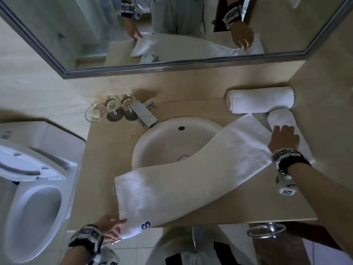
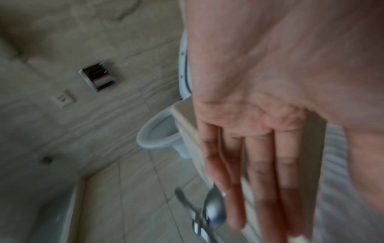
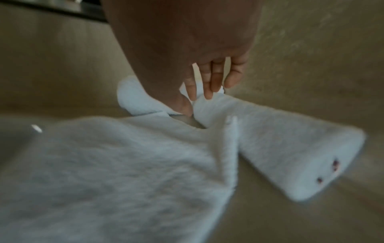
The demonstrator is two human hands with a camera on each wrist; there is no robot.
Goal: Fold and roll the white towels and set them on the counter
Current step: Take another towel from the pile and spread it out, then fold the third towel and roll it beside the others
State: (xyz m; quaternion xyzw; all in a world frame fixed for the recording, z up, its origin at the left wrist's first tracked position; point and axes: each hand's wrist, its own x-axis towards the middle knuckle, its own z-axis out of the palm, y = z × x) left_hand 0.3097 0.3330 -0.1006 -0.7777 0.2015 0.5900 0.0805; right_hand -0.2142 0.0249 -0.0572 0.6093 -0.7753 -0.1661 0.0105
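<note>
- Long white towel [image 1: 183,180], folded to a narrow strip, lies slantwise over the worktop [image 1: 107,150]; its middle sags across the near rim of the sink [image 1: 152,142].
- Its near-left corner with a blue mark overhangs the front edge.
- My left hand [image 1: 110,226] is at that corner, fingers [image 2: 261,172] straight; head view suggests thumb and fingertips hold the hem, but I cannot tell for sure.
- My right hand [image 1: 284,140] rests flat on the far-right end, fingers [image 3: 209,82] relaxed, tips touching cloth.
- Two rolled towels: one [image 1: 259,100] by the back wall, a smaller one [image 1: 280,119] just beside the right fingertips.
- Right wrist view alone shows a raised crease in the strip and dark red spots on the smaller roll's end; blurred.
- Left wrist view alone shows floor tiles and the toilet [image 2: 160,136] beyond the worktop edge.
- Glasses [image 1: 112,106] and the tap [image 1: 145,113] sit back-left, well apart from the cloth; bare worktop left of the sink.
</note>
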